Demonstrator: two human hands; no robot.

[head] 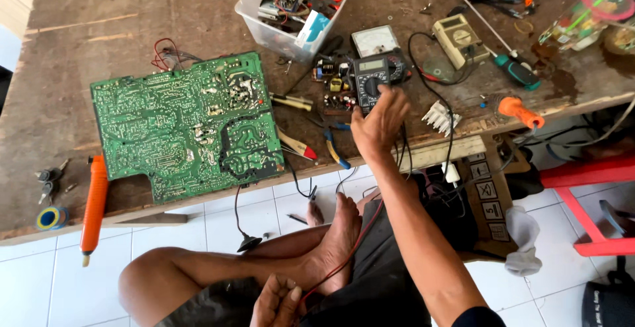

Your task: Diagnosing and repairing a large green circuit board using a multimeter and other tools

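Green circuit board (188, 125) with pale trace pattern; black multimeter (372, 79); orange desoldering pump (94, 208); red wire (344, 261)

A single head-worn view looks steeply down, from close above, at the wooden workbench (79, 29).

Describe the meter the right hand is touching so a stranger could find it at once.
Start at the big green circuit board on the wooden table; look right, past the pliers. The right hand reaches a dark digital multimeter with a round dial. Unlike the beige meter farther right, it is dark grey.
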